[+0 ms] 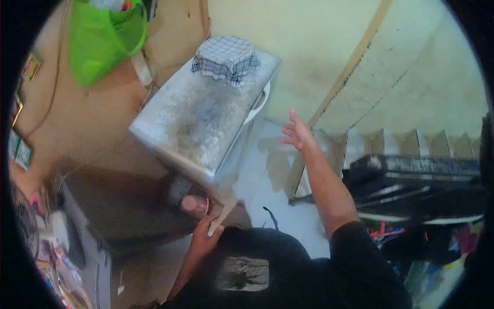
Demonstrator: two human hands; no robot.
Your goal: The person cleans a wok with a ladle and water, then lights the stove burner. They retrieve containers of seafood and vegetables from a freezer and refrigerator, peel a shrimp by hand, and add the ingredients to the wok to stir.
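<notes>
My left hand [205, 237] is closed around the near corner of a metal-topped table [195, 123], next to a pale strip at that corner. A pinkish round object [195, 204], too blurred to identify, sits just under the table edge beside the hand. My right hand [297, 134] is lifted in the air to the right of the table, fingers spread, holding nothing. On the far end of the table top stands a round thing covered by a checked cloth [226, 57]. My dark shirt [288, 268] fills the bottom of the view.
A green bag [103, 36] hangs on the wall at upper left. A black crate [411, 175] sits at right in front of stair steps [411, 139]. Colourful clutter lies along the left [51, 257] and lower right edges. Pale floor [267, 190] shows between table and stairs.
</notes>
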